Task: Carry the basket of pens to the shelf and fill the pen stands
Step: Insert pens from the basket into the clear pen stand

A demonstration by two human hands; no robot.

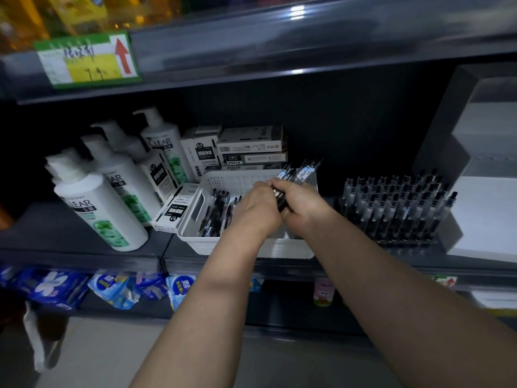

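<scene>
A white perforated basket (195, 219) stands on the dark middle shelf with several black pens (214, 217) lying in its left half. Above the basket, my right hand (303, 204) grips a bundle of pens (300, 170) whose tips fan up and to the right. My left hand (256, 207) curls around the lower end of the same bundle, touching my right hand. To the right of the basket stands a black pen stand (397, 211) packed with several upright clear-barrelled pens.
White pump bottles (98, 203) crowd the shelf left of the basket, with pen boxes (249, 148) stacked behind it and one box (173, 208) leaning against its left side. White blocks (486, 214) sit at the right. A shelf edge (251, 65) overhangs above.
</scene>
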